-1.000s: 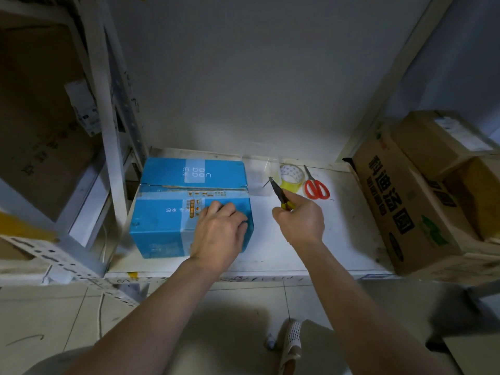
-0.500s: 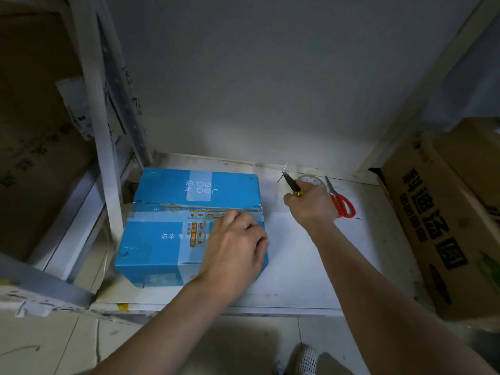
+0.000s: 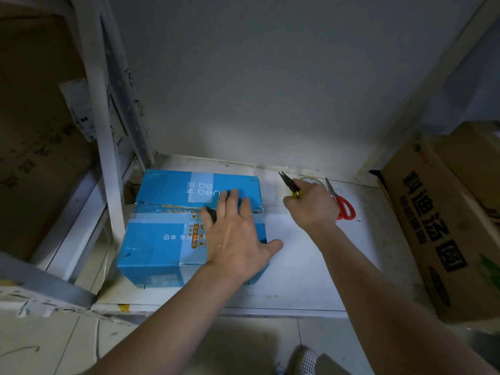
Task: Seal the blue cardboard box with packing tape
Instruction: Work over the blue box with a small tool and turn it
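Observation:
The blue cardboard box point(image 3: 162, 226) lies on the white shelf board point(image 3: 311, 266), with a clear tape strip along its centre seam. My left hand point(image 3: 232, 234) presses flat on the right half of the box top, fingers spread over the seam. My right hand point(image 3: 311, 207) hovers right of the box, gripping small yellow-handled snips point(image 3: 289, 184) whose dark blades point up and left. The tape roll point(image 3: 311, 180) is mostly hidden behind that hand. A stretch of clear tape seems to run from the box's right edge toward the roll.
Red-handled scissors point(image 3: 342, 204) lie on the board to the right of my right hand. A large brown carton point(image 3: 443, 226) stands at the right. A white metal rack post point(image 3: 108, 171) rises just left of the box. The wall is close behind.
My left hand slid up from the box's front right corner onto the seam, fingers spreading. My right hand with the snips moved farther back toward the tape roll.

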`<state>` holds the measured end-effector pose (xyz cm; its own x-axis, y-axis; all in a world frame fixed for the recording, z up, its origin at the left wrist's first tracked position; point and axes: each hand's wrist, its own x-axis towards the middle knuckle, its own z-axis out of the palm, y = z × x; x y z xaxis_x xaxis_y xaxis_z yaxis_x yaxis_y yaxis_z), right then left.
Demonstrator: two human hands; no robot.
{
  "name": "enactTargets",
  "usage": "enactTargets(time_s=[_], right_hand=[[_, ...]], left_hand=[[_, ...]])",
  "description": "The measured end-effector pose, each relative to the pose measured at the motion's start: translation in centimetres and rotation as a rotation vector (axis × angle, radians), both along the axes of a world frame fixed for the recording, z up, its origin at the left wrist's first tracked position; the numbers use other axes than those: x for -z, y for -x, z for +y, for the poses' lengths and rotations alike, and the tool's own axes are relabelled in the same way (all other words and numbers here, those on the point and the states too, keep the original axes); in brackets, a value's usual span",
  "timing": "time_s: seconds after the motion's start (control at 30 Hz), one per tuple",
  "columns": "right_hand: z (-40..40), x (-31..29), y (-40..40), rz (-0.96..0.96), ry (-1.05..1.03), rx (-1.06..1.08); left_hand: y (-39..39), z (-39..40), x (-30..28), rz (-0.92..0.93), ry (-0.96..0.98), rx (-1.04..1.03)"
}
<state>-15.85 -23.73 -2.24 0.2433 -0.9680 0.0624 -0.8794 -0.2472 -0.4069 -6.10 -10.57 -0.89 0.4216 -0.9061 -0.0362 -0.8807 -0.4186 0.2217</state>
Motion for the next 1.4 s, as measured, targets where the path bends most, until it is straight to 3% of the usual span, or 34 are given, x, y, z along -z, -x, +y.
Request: enactTargets(time_s=[0.07, 0.2, 0.37, 0.6, 0.73, 1.13, 1.4], right_hand=[[0.7, -0.1, -0.2, -0.150, -0.059, -0.025], [2.1, -0.8, -0.8, -0.596, -0.414, -0.014], [3.9, -1.3, -1.5, -0.718, -0.547, -0.032], [6.7, -0.8, -0.9, -0.674, -0.576, -0.042], [8.1, -0.5, -0.7, -0.528, -0.564, -0.054], [13.0, -1.3, 3.2, -0.500, -0.513, -0.025], [14.7, -2.1, 7.1, -0.004, -0.086, -0.107]], left_hand=[[0.0, -0.2, 0.1, -0.021, -0.096, 0.014], [-0.3, 0.8, -0.3, -0.061, -0.168, 0.109], [-1.2, 3.5, -0.4, -0.015, -0.182, 0.185], [-3.1, 6.0, -1.1, 0.047, -0.229, 0.419], [-3.4, 7.0, -1.5, 0.072, -0.267, 0.547], [-2.8, 9.3, -1.9, 0.110, -0.157, 0.495], [0.0, 8.6, 0.8, -0.055, 0.041, 0.346]])
